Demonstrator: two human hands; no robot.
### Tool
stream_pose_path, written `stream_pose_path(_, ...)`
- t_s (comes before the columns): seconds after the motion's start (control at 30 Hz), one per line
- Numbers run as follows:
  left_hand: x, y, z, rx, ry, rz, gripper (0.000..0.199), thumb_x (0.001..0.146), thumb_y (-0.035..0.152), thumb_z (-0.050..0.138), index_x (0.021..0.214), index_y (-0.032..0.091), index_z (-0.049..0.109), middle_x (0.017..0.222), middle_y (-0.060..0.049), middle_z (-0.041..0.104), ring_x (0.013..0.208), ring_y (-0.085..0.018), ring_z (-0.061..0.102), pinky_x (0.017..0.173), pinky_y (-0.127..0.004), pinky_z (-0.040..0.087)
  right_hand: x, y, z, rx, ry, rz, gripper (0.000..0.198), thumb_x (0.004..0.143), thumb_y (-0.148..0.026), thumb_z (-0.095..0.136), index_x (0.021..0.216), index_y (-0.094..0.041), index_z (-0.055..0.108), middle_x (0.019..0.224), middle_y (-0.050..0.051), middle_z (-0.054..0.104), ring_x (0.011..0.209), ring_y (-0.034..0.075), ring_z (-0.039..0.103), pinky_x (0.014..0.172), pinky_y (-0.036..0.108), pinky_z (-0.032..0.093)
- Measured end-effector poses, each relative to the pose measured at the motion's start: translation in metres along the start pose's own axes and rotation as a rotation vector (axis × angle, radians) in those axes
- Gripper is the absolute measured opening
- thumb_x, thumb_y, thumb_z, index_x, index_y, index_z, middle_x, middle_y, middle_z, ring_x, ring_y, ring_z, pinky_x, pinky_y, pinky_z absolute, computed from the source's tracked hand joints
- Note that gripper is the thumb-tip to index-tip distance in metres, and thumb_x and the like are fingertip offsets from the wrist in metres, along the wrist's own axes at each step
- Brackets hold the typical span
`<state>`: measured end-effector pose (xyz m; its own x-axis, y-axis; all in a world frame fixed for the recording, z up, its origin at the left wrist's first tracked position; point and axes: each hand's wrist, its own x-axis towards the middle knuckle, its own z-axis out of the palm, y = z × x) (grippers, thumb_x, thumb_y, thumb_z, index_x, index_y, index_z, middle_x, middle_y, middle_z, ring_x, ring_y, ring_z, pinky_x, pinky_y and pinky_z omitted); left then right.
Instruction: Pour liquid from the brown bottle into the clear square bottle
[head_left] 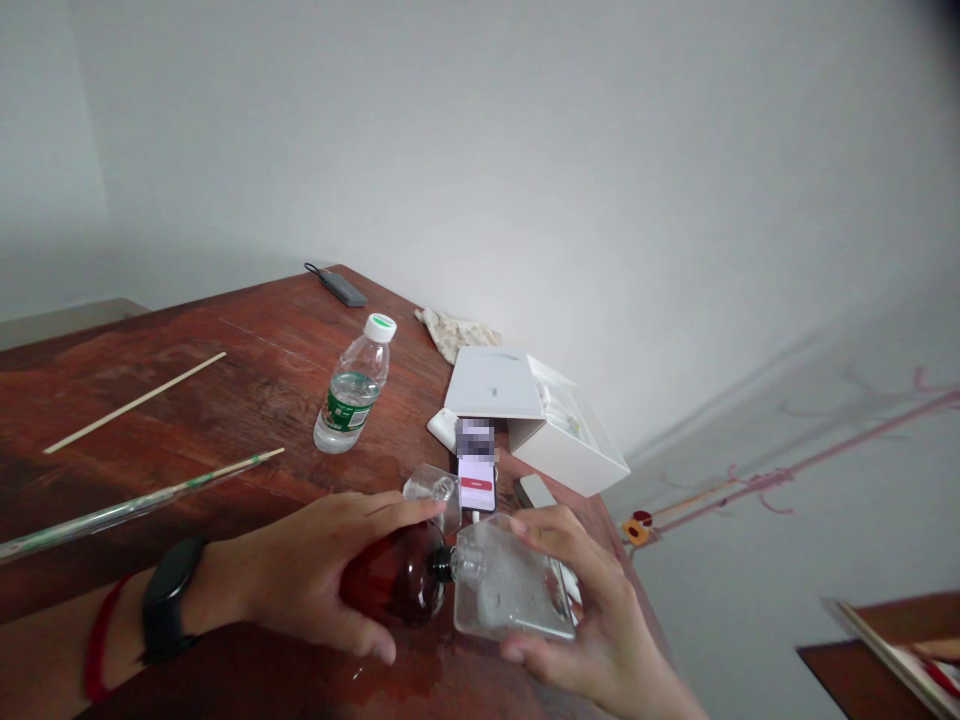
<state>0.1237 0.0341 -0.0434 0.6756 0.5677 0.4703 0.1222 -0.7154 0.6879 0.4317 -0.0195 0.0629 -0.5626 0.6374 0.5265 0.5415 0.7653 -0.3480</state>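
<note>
So we've got the left hand point(319, 570), fingers gripping a dark red bottle point(397, 580), and right hand point(596, 600) gripping a flat clear bottle point(511, 590), mouths lined up.

From here I see the round dark-red bottle point(401, 580) left of the clear rectangular flask point(517, 592); behind them, on the brown wooden desk point(262, 385), sits the white cardboard box point(499, 385).

"What is the count up close?"

"Two hands point(315, 565), two wristbands point(171, 600), one dark red bottle point(390, 580), two flat clear containers point(517, 590), one partly hidden."

"And beyond?"

"One water bottle point(351, 400), one bare stick point(135, 403), one lit phone point(477, 485), one cloth point(457, 335); wrapped sticks point(150, 512), number unclear."
</note>
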Motion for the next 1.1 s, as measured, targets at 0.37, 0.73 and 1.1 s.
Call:
stream_pose_path(0.37, 0.0022, 0.0059, -0.0033, -0.019, 0.001, -0.008, 0.101, 0.087, 0.071, 0.084, 0.169, 0.032, 0.038, 0.157, -0.013, 0.064, 0.137, -0.041, 0.067, 0.117, -0.052, 0.053, -0.0007, -0.0006, -0.0015, 0.004, -0.007, 0.019, 0.062, 0.101, -0.068, 0.072, 0.148, -0.029, 0.062, 0.125, 0.011, 0.078, 0.112, 0.031, 0.076, 0.088, 0.047, 0.067)
stream_pose_path(0.73, 0.0038, 0.0029, -0.0030, -0.035, 0.009, 0.026, 0.103, 0.088, 0.071, 0.084, 0.171, 0.032, 0.037, 0.158, -0.013, 0.064, 0.138, -0.041, 0.067, 0.118, -0.052, 0.053, -0.0047, -0.0002, -0.0013, 0.046, 0.003, 0.050, 0.063, 0.099, -0.065, 0.076, 0.151, -0.033, 0.061, 0.128, 0.012, 0.076, 0.113, 0.033, 0.076, 0.089, 0.051, 0.066)
stream_pose_path(1.1, 0.0047, 0.0060, -0.0039, -0.046, -0.002, 0.012, 0.103, 0.086, 0.065, 0.087, 0.170, 0.031, 0.039, 0.157, -0.014, 0.064, 0.138, -0.041, 0.066, 0.118, -0.051, 0.053, -0.0013, -0.0011, -0.0017, 0.021, 0.005, 0.020, 0.064, 0.099, -0.065, 0.076, 0.152, -0.032, 0.061, 0.125, 0.012, 0.078, 0.108, 0.034, 0.078, 0.084, 0.054, 0.068)
